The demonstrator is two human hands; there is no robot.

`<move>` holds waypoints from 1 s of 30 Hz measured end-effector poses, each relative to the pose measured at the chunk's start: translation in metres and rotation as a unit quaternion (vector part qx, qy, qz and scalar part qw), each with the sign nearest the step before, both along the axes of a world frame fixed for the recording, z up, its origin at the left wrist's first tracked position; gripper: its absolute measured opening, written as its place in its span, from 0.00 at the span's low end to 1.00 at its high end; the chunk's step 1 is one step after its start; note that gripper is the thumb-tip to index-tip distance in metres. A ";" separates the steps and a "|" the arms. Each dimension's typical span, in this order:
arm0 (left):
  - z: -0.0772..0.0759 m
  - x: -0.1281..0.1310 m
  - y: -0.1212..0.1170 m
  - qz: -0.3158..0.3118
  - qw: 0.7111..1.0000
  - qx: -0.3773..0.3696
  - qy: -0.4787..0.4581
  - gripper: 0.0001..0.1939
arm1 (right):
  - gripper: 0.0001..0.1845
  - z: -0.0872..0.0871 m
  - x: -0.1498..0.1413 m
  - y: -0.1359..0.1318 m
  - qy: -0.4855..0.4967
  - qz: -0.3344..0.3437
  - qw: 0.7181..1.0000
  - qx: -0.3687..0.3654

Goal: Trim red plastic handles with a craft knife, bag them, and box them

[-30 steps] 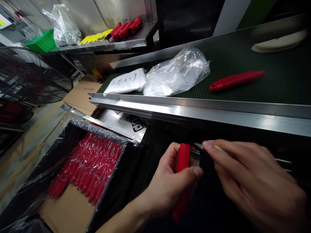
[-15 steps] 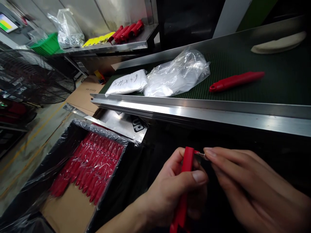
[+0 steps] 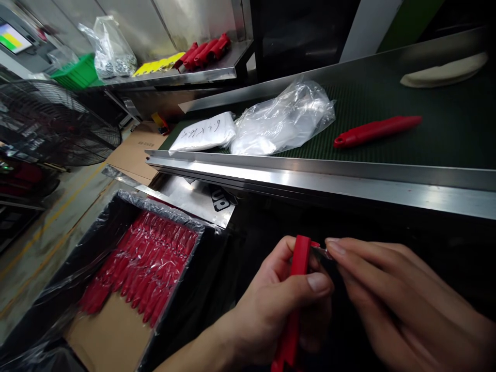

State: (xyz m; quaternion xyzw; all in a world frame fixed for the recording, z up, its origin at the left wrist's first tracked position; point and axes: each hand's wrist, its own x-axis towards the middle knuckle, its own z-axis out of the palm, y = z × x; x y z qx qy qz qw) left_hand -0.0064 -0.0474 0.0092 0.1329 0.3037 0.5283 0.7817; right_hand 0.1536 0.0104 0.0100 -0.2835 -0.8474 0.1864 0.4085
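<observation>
My left hand (image 3: 279,294) is closed around a long red plastic part (image 3: 300,256), held nearly upright with its squared end on top. My right hand (image 3: 383,279) pinches a small thin metal blade (image 3: 321,251) between thumb and fingertips. The blade's tip meets the right edge of the part, just below its top. A thin red sliver (image 3: 315,244) sticks out there above the blade. The lower end of the part runs out of the bottom of the view.
A green conveyor belt (image 3: 372,153) with a metal rail (image 3: 329,173) carries a red part (image 3: 377,131), a clear plastic bag (image 3: 284,121) and a white packet (image 3: 203,133). At lower left, a lined box (image 3: 42,281) holds several bagged red parts (image 3: 155,258). A fan (image 3: 58,124) stands behind.
The blade has turned slightly against the part's edge, and the red sliver shows a little further out. My left hand and the red part have barely shifted.
</observation>
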 end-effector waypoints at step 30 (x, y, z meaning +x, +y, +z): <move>-0.015 -0.023 -0.005 -0.143 0.980 -0.112 -0.087 0.34 | 0.28 -0.006 0.022 0.022 -0.100 0.061 0.991 0.062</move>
